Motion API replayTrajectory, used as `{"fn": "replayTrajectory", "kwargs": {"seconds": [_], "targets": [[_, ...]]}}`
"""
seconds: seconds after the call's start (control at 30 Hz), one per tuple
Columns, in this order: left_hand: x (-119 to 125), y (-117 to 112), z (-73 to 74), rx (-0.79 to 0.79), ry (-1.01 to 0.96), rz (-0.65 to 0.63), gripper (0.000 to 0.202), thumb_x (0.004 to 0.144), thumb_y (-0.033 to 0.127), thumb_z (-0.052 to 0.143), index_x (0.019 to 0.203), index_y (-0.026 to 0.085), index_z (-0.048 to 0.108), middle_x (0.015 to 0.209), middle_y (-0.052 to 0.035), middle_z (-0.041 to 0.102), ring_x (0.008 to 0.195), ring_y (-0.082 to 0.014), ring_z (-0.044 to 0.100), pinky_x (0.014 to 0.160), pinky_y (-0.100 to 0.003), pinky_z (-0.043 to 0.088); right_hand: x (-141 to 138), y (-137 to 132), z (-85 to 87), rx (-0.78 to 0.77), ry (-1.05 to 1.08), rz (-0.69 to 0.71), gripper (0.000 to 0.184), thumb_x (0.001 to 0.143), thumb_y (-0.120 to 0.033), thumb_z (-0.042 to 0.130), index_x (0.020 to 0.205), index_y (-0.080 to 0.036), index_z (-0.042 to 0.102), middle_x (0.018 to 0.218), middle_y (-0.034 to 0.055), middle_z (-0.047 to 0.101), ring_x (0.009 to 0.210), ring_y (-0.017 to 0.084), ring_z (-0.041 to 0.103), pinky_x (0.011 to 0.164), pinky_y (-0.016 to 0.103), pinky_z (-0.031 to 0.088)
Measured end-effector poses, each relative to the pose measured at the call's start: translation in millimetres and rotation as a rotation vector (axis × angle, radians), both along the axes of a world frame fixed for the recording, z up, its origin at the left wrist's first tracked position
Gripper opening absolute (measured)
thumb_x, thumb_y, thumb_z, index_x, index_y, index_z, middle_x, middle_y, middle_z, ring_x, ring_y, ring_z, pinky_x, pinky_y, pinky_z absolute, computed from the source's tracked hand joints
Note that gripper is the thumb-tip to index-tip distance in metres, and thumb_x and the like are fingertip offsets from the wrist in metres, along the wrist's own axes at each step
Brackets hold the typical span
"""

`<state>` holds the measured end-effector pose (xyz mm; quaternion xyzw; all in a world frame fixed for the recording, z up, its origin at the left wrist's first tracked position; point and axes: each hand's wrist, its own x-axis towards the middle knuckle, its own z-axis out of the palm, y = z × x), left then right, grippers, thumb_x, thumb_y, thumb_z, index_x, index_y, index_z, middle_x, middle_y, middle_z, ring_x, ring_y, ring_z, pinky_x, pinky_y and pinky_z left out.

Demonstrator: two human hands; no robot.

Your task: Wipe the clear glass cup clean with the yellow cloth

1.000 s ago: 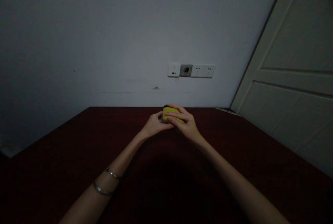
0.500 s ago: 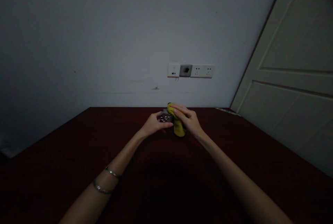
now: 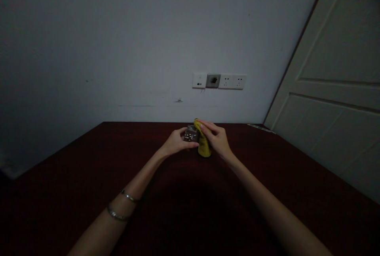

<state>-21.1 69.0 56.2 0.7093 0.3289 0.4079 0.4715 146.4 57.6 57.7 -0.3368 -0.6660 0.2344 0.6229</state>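
Note:
Between thumb and fingers, my left hand point(image 3: 175, 142) grips a small clear jar point(image 3: 190, 134) of glass or plastic. Its neck points up, and light glints off its side. A yellow cloth point(image 3: 204, 147) with a dark edge is pinched in my right hand point(image 3: 217, 138). The cloth's upper part lies against or close beside the jar's right side, while its lower end hangs down toward the table. Whether cloth and jar touch is hard to tell in the dim light. My right fingers hide part of the cloth.
Both hands are above a dark red table point(image 3: 142, 157) that meets a pale wall point(image 3: 148, 50). Several sockets and switches point(image 3: 219, 81) sit on the wall just past my hands. A panelled door point(image 3: 335, 89) stands to the right, and a thin strip point(image 3: 261, 128) lies at the back right edge.
My right hand and the cloth have shifted slightly right, off the jar's top, so more of the jar shows. The left hand still holds the jar.

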Motion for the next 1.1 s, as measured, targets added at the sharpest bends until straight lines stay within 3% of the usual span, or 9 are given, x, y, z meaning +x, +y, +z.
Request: {"fn": "replayTrajectory", "kwargs": {"seconds": [0.1, 0.2, 0.3, 0.4, 0.5, 0.73, 0.9, 1.03, 1.1], "targets": [[1.6, -2.1, 2.6, 0.013, 0.024, 0.009, 0.057, 0.056, 0.029, 0.077, 0.104, 0.010, 0.055, 0.091, -0.0069, 0.063, 0.076, -0.0151, 0.060, 0.056, -0.024, 0.053, 5.4, 5.7, -1.9, -0.109, 0.056, 0.075, 0.032, 0.076, -0.042, 0.058, 0.099, -0.024, 0.069, 0.107, 0.0028, 0.068, 0.103, 0.023, 0.061, 0.095, 0.041, 0.045], [0.7, -2.0, 4.8, 0.020, 0.041, 0.013, 0.055, 0.057, 0.031, 0.076, 0.104, 0.010, 0.055, 0.093, -0.0082, 0.063, 0.077, -0.0160, 0.060, 0.053, -0.023, 0.052, 11.0, 4.3, -2.2, -0.114, 0.039, 0.184, 0.037, 0.079, -0.038, 0.049, 0.108, -0.023, 0.065, 0.116, 0.0025, 0.064, 0.108, 0.023, 0.058, 0.097, 0.040, 0.043], [-1.1, -0.4, 5.9, 0.006, 0.041, 0.033, 0.054, 0.058, 0.033, 0.076, 0.103, 0.010, 0.056, 0.094, -0.0090, 0.063, 0.074, -0.0159, 0.060, 0.051, -0.023, 0.053, 13.3, -3.0, -1.2, 0.029, -0.109, 0.241, 0.045, 0.075, -0.031, 0.051, 0.119, -0.025, 0.057, 0.127, 0.0029, 0.056, 0.119, 0.025, 0.049, 0.102, 0.041, 0.037], [-1.5, 0.6, 6.4, -0.028, 0.020, 0.040, 0.049, 0.060, 0.036, 0.074, 0.100, 0.011, 0.058, 0.090, -0.0081, 0.064, 0.070, -0.0152, 0.060, 0.050, -0.024, 0.052, 10.2, -11.9, 0.2, 0.208, -0.306, 0.177, 0.062, 0.068, -0.023, 0.059, 0.129, -0.026, 0.046, 0.140, 0.0051, 0.041, 0.130, 0.026, 0.035, 0.108, 0.043, 0.028], [-0.4, 0.2, 6.9, -0.064, -0.006, 0.015, 0.044, 0.064, 0.039, 0.071, 0.096, 0.011, 0.060, 0.086, -0.0077, 0.064, 0.065, -0.0136, 0.060, 0.050, -0.024, 0.051, 5.3, -16.2, 0.3, 0.267, -0.419, 0.126, 0.076, 0.066, -0.023, 0.066, 0.135, -0.028, 0.034, 0.144, 0.0080, 0.030, 0.133, 0.025, 0.028, 0.109, 0.045, 0.025], [3.3, -2.6, 8.8, -0.112, 0.007, -0.033, 0.041, 0.065, 0.042, 0.069, 0.090, 0.011, 0.061, 0.077, -0.0047, 0.062, 0.054, -0.0088, 0.054, 0.048, -0.023, 0.047, 3.7, -10.3, -3.6, 0.260, -0.379, 0.071, 0.080, 0.063, -0.033, 0.074, 0.133, -0.030, 0.036, 0.140, 0.0084, 0.035, 0.131, 0.024, 0.032, 0.109, 0.045, 0.027], [-2.8, 1.9, 7.5, -0.091, 0.071, -0.079, 0.044, 0.067, 0.047, 0.066, 0.092, 0.011, 0.060, 0.081, -0.0064, 0.062, 0.062, -0.0119, 0.056, 0.055, -0.026, 0.048, 2.9, -8.8, -6.5, 0.234, -0.320, 0.071, 0.080, 0.060, -0.031, 0.077, 0.131, -0.027, 0.041, 0.137, 0.0082, 0.041, 0.129, 0.024, 0.036, 0.109, 0.043, 0.028], [-15.3, 7.5, 4.8, -0.010, 0.228, -0.207, 0.051, 0.067, 0.048, 0.065, 0.102, 0.012, 0.059, 0.090, -0.0077, 0.062, 0.074, -0.0165, 0.057, 0.064, -0.030, 0.048, -1.1, -7.4, -8.9, 0.084, -0.157, 0.072, 0.079, 0.059, -0.030, 0.076, 0.130, -0.023, 0.044, 0.132, 0.0097, 0.048, 0.122, 0.025, 0.045, 0.107, 0.043, 0.032], [-19.4, 9.0, 2.1, 0.048, 0.289, -0.191, 0.061, 0.064, 0.043, 0.070, 0.115, 0.013, 0.053, 0.092, -0.0079, 0.061, 0.078, -0.0185, 0.058, 0.068, -0.033, 0.049, -3.5, -6.0, -8.5, -0.019, -0.035, 0.086, 0.081, 0.056, -0.031, 0.078, 0.130, -0.020, 0.045, 0.130, 0.0110, 0.052, 0.119, 0.026, 0.049, 0.105, 0.043, 0.035]]}}
